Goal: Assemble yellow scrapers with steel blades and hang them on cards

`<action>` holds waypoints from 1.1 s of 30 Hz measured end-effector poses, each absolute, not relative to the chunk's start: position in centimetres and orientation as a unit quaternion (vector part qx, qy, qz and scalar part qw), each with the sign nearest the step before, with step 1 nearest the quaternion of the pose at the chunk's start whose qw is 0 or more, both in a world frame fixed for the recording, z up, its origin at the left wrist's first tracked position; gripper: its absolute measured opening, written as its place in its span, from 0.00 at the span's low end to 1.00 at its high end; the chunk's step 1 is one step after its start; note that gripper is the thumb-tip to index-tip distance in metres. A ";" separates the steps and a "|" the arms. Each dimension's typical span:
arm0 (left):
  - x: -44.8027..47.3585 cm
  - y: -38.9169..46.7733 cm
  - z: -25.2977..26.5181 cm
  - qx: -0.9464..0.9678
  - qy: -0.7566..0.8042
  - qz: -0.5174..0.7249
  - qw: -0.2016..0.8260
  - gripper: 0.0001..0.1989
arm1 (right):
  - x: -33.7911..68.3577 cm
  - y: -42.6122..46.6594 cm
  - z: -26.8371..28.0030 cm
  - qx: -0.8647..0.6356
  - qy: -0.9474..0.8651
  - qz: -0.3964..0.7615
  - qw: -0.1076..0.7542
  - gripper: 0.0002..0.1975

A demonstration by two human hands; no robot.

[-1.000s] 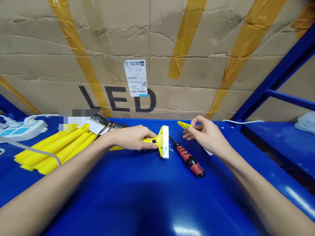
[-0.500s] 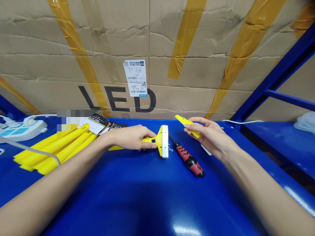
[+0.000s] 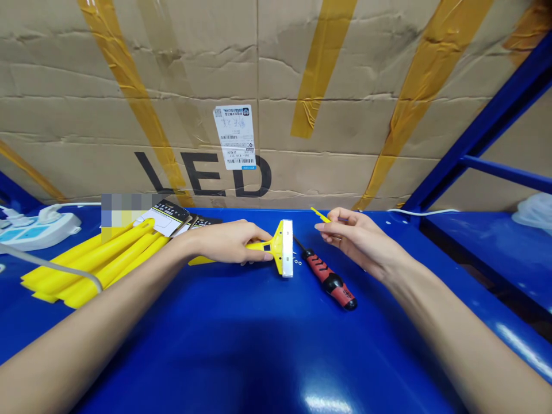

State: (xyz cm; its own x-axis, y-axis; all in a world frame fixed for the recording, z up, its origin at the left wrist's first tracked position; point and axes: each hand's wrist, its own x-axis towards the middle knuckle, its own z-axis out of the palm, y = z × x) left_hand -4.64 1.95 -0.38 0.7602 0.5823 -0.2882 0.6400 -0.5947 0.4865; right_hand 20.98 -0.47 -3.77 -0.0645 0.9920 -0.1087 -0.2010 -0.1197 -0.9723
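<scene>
My left hand [image 3: 235,241] is closed round the neck of a yellow scraper [image 3: 278,247]. The scraper's head points right, with a pale metal blade strip along its edge, and its handle runs left under my hand. My right hand [image 3: 356,236] pinches a thin yellow plastic plate [image 3: 319,215] between thumb and fingers, now nearly edge-on to me. Between the two hands lies a red and black screwdriver [image 3: 330,279], its shaft toward the scraper head. Small metal screws or nuts [image 3: 297,262] rest on the table beside the blade strip.
Several yellow scraper handles [image 3: 90,259] with black and white cards [image 3: 168,217] lie at the left. A white power strip [image 3: 47,230] and a grey cable [image 3: 60,265] are there too. A large cardboard box [image 3: 276,115] stands behind the blue table [image 3: 224,345]; a blue metal frame [image 3: 487,132] rises at right.
My right hand has turned the yellow plate from showing its broad face to nearly edge-on. My left hand and the scraper have stayed in place, apart from a slight shift of the view.
</scene>
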 end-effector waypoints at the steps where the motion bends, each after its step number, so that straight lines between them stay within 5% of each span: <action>1: -4.6 1.9 -0.4 0.891 0.343 -0.049 0.292 0.19 | 21.0 -0.4 -3.8 -0.459 -0.440 0.582 0.507 0.17; 4: -4.7 2.0 -0.5 0.888 0.349 -0.051 0.296 0.20 | 21.1 -0.4 -3.9 -0.467 -0.447 0.565 0.513 0.15; 11: -4.7 2.1 -0.7 0.886 0.347 -0.053 0.302 0.21 | 21.0 -0.5 -3.9 -0.480 -0.425 0.584 0.499 0.35; 17: -4.8 2.2 -0.8 0.888 0.348 -0.055 0.297 0.21 | 20.5 -0.9 -3.7 -0.474 -0.445 0.614 0.448 0.12; 33: -4.8 2.2 -0.9 0.888 0.347 -0.051 0.297 0.20 | 20.2 -1.0 -3.9 -0.483 -0.454 0.609 0.435 0.16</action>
State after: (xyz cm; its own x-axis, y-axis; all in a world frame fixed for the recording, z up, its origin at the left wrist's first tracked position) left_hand -4.80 2.22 -0.88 0.7545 0.5854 -0.2968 0.6463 -0.5839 0.4913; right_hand 20.18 -1.02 -3.88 -0.1547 0.9689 -0.1931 -0.0905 -0.2085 -0.9738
